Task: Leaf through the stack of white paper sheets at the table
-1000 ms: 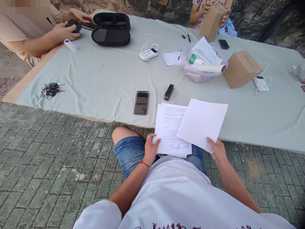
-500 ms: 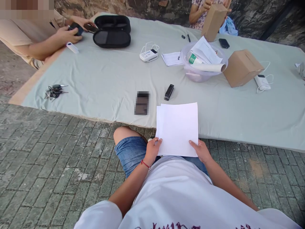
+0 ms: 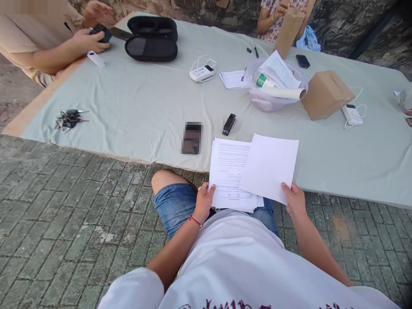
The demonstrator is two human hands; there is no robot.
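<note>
White printed paper sheets (image 3: 229,171), loosely stacked, text face up; held over the near edge of the pale green cloth-covered desk (image 3: 141,103), the lower left edge being gripped between the thumb and fingers of the bare left hand (image 3: 204,202). Blank-faced white paper (image 3: 271,165), rectangular; gripped near its lower right corner by the thumb and fingers of the bare right hand (image 3: 295,200), its left part overlapping the printed sheets. Black oblong stapler (image 3: 228,124); placed on the desk just beyond the sheets. Dark rectangular object (image 3: 192,138), blurred; laid to the left of the stapler. Bunch of metal keys (image 3: 69,120); laid near the desk's left end. Round translucent plastic bowl (image 3: 267,104); loaded with white papers (image 3: 280,69) and a white roll (image 3: 283,93). Brown cardboard box (image 3: 326,94); set just right of the bowl. Black oval case (image 3: 151,48); opened, set at the far left.
</note>
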